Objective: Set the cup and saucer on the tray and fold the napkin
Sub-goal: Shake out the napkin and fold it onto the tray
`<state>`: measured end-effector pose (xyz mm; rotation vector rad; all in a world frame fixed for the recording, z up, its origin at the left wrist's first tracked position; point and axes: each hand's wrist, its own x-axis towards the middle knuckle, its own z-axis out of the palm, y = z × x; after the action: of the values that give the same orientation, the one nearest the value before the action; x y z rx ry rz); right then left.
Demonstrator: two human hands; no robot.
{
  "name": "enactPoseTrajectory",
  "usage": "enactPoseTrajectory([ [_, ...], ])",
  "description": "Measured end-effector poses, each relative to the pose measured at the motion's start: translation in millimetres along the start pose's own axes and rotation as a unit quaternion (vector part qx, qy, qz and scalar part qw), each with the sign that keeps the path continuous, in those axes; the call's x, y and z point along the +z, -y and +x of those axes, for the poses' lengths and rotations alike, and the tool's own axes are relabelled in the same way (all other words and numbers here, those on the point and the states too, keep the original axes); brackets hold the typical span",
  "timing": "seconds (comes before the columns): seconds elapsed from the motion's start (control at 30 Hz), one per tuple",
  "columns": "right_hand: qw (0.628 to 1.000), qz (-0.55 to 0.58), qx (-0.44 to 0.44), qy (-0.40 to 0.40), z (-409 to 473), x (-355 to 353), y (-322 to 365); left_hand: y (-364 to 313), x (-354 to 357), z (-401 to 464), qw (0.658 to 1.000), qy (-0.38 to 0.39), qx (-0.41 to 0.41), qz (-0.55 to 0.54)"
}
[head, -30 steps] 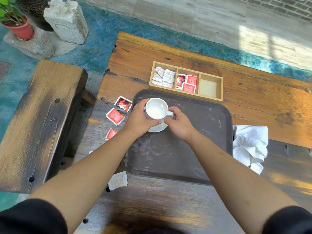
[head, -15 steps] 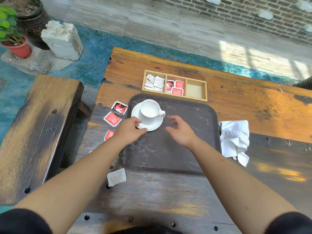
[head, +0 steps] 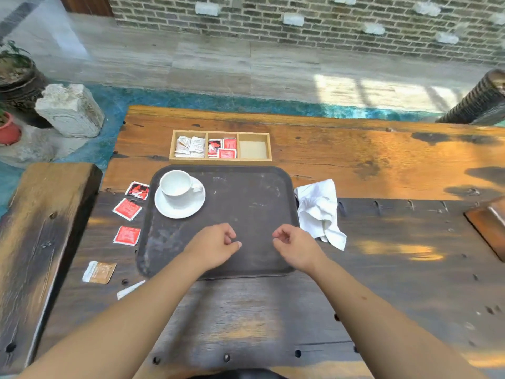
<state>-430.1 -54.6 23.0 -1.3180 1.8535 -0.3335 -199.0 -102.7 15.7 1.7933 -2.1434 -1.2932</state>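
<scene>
A white cup (head: 176,187) stands upright on a white saucer (head: 180,210) in the far left corner of the dark tray (head: 246,203). Its handle points right. A crumpled white napkin (head: 319,209) lies on the table just off the tray's right edge. My left hand (head: 213,246) hovers over the near middle of the tray, fingers loosely curled, holding nothing. My right hand (head: 296,246) hovers over the tray's near right part, also loosely curled and holding nothing, a short way from the napkin.
A wooden three-compartment box (head: 220,145) with sachets sits beyond the tray. Red sachets (head: 127,209) and a brown one (head: 99,272) lie left of the tray. A wooden bench (head: 41,242) runs along the left; a wooden block (head: 489,225) sits at the right edge.
Both hands let go of the cup and saucer, which now rest on the tray, and drew back toward me over the tray's near part. The camera tilted up.
</scene>
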Motion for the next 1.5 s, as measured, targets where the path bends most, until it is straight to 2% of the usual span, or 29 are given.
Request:
enactPoseTrajectory([
  [0.2, 0.997, 0.024, 0.054, -0.048, -5.7, -54.0, -76.4, -83.9, 66.0, 28.7, 0.997, 0.019, 0.048, 0.049],
  [0.43, 0.996, 0.023, 0.067, -0.062, 6.8, -88.3, -124.4, -156.2, 103.1, 83.6, 0.99, -0.045, 0.075, 0.109],
  [0.7, 0.996, 0.028, 0.051, -0.061, 28.4, -100.8, -126.6, -183.9, 113.1, 112.5, 0.975, -0.097, 0.078, 0.181],
  [0.93, 0.997, 0.002, 0.053, -0.06, 39.6, -101.5, -109.9, -178.0, 114.3, 114.5, 0.952, -0.059, 0.093, 0.287],
  [1.07, 0.996, -0.022, 0.048, -0.072, 45.0, -101.3, -101.0, -178.9, 112.1, 113.1, 0.944, -0.086, 0.144, 0.283],
  [1.23, 0.993, -0.044, 0.034, -0.104, 42.7, -100.9, -92.1, -186.6, 101.5, 97.3, 0.955, -0.109, 0.206, 0.181],
  [1.37, 0.987, -0.076, -0.001, -0.143, 39.2, -111.0, -82.3, -193.7, 84.0, 83.0, 0.961, -0.112, 0.23, 0.109],
  [1.5, 0.98, -0.097, -0.05, -0.169, 32.6, -127.7, -70.9, -196.5, 61.9, 69.1, 0.966, -0.139, 0.214, 0.047],
])
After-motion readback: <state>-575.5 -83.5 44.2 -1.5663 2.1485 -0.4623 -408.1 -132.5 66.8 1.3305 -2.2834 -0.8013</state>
